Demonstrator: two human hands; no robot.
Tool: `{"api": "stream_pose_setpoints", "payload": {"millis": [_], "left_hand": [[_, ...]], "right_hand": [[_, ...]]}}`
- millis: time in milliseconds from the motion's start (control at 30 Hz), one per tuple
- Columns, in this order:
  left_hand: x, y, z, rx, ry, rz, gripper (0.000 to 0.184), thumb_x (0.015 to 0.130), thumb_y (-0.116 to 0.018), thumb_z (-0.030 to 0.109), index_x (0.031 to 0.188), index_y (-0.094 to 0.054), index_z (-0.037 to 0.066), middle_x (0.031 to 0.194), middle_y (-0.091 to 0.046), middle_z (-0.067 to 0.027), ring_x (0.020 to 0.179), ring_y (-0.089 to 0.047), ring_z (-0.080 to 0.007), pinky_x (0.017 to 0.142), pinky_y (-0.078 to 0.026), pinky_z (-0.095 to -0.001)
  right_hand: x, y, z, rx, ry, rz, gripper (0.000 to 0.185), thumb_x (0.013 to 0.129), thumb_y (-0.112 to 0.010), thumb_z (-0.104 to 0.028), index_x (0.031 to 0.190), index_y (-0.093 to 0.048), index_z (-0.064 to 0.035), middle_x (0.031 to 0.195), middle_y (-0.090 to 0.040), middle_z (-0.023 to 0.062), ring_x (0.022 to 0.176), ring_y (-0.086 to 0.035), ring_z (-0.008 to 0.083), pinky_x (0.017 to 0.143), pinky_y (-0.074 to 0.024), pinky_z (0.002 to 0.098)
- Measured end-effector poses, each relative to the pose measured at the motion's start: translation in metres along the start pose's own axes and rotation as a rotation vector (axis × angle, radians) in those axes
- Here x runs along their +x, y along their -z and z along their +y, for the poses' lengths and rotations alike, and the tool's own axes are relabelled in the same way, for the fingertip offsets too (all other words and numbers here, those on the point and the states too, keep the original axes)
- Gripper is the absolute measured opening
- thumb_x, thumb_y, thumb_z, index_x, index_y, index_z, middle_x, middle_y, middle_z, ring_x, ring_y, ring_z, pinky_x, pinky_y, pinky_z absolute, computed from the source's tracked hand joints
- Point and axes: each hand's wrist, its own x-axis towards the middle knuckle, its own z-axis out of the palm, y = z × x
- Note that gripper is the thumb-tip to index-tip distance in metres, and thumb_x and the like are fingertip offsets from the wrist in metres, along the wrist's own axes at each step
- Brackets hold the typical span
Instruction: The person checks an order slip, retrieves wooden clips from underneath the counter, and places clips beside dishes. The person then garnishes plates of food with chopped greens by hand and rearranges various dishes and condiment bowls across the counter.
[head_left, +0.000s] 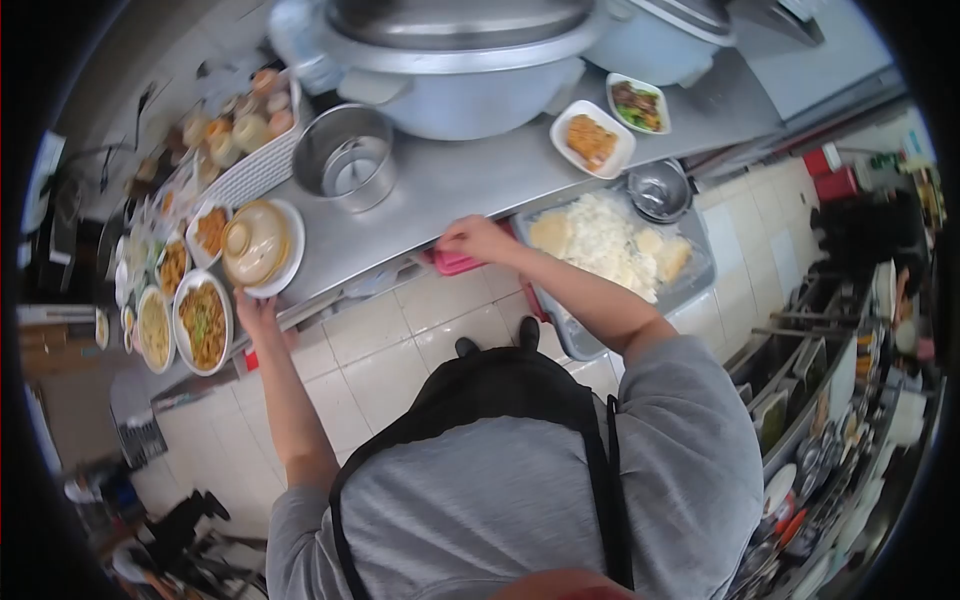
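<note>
My left hand (258,314) grips the near rim of a white plate (296,262) at the counter's front edge. A tan domed bowl or lid (260,240) sits on that plate. My right hand (478,240) is over the counter's front edge, fingers curled together; what they hold, if anything, is too small to make out. Below it shows a pink object (458,262). Left of the plate stand a dish of noodle-like food (203,325), a dish of pale food (155,330) and small bowls of brown food (174,266). A steel pot (345,160) stands to the plate's right.
Large lidded cookers (460,95) line the counter's back. Two white dishes of food (592,140) (638,104) stand at its right. A grey tub of rice (610,245) and a steel bowl (660,190) are right of my right hand. A white basket (250,165) is at left.
</note>
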Motion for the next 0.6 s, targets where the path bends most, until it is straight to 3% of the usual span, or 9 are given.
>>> {"api": "stream_pose_setpoints", "payload": {"millis": [67,100,200,233,300,400,467,533,600], "left_hand": [[-0.022,-0.012,0.001,0.005,-0.056,0.265,0.075,0.074,-0.061,0.038,0.127,-0.019,0.006,0.130,-0.015,-0.0112,0.118,-0.023,-0.0307,0.093,-0.026,-0.0517],[-0.016,0.005,-0.005,0.035,-0.027,0.228,0.073,0.075,-0.059,0.037,0.127,-0.019,0.005,0.130,-0.016,-0.0110,0.117,-0.024,-0.0318,0.093,-0.025,-0.0510],[-0.071,-0.005,-0.017,0.207,-0.092,0.260,0.056,0.078,-0.056,0.030,0.124,-0.031,0.009,0.123,-0.032,-0.0109,0.115,-0.028,-0.0278,0.093,-0.028,-0.0476],[-0.081,-0.004,-0.025,0.210,-0.093,0.255,0.056,0.078,-0.056,0.030,0.124,-0.031,0.009,0.123,-0.032,-0.0109,0.115,-0.028,-0.0278,0.093,-0.028,-0.0476],[-0.098,-0.004,-0.049,0.248,-0.070,0.251,0.047,0.079,-0.054,0.029,0.119,-0.039,0.012,0.112,-0.044,-0.0062,0.106,-0.038,-0.0233,0.087,-0.034,-0.0431],[-0.129,-0.041,-0.094,0.451,-0.030,0.251,0.039,0.077,-0.056,0.027,0.113,-0.047,0.015,0.105,-0.049,-0.0017,0.092,-0.045,-0.0185,0.078,-0.038,-0.0355],[-0.160,-0.086,-0.123,0.433,0.009,0.076,0.035,0.078,-0.056,0.024,0.111,-0.050,0.014,0.104,-0.051,-0.0019,0.094,-0.045,-0.0163,0.080,-0.038,-0.0366],[-0.195,-0.143,-0.151,0.462,0.045,-0.101,0.033,0.079,-0.054,0.018,0.111,-0.049,0.009,0.104,-0.052,-0.0022,0.095,-0.047,-0.0154,0.081,-0.040,-0.0316],[-0.218,-0.196,-0.181,0.508,0.116,-0.379,0.040,0.079,-0.054,0.020,0.116,-0.044,0.006,0.111,-0.050,-0.0060,0.099,-0.047,-0.0187,0.085,-0.039,-0.0349]], "right_hand": [[-0.045,0.053,0.027,0.018,-0.333,0.177,0.009,0.070,-0.062,-0.012,0.076,-0.065,-0.0049,0.071,-0.062,0.0053,0.064,-0.057,0.0105,0.059,-0.0452,0.0243],[-0.069,0.082,0.043,-0.070,-0.239,0.291,0.009,0.070,-0.063,-0.013,0.073,-0.064,-0.0045,0.069,-0.062,0.0047,0.062,-0.056,0.0105,0.058,-0.0449,0.0237],[-0.125,0.176,0.102,0.023,-0.619,0.784,0.014,0.072,-0.060,-0.018,0.071,-0.062,-0.0041,0.061,-0.058,0.0036,0.054,-0.053,0.0099,0.049,-0.0433,0.0229],[-0.137,0.207,0.096,0.047,-0.661,0.846,0.018,0.074,-0.057,-0.014,0.086,-0.059,-0.0010,0.066,-0.059,0.0045,0.054,-0.054,0.0125,0.049,-0.0447,0.0240],[-0.145,0.252,0.111,0.236,-0.473,1.100,0.032,0.076,-0.053,-0.010,0.105,-0.048,0.0018,0.078,-0.059,0.0104,0.059,-0.057,0.0175,0.051,-0.0478,0.0256],[-0.125,0.319,0.154,0.417,-0.557,1.068,0.039,0.078,-0.047,-0.006,0.114,-0.037,0.0039,0.090,-0.056,0.0192,0.066,-0.059,0.0254,0.055,-0.0519,0.0308],[-0.102,0.343,0.166,0.959,-0.577,1.149,0.035,0.078,-0.043,-0.004,0.110,-0.038,0.0094,0.090,-0.054,0.0241,0.071,-0.059,0.0311,0.057,-0.0540,0.0338],[-0.082,0.350,0.190,0.944,-0.503,1.123,0.035,0.076,-0.041,-0.001,0.108,-0.037,0.0124,0.090,-0.053,0.0238,0.069,-0.059,0.0328,0.055,-0.0547,0.0346],[-0.074,0.354,0.194,0.855,-0.462,1.110,0.034,0.073,-0.037,0.002,0.104,-0.036,0.0167,0.093,-0.051,0.0255,0.072,-0.059,0.0345,0.052,-0.0560,0.0333]]}}
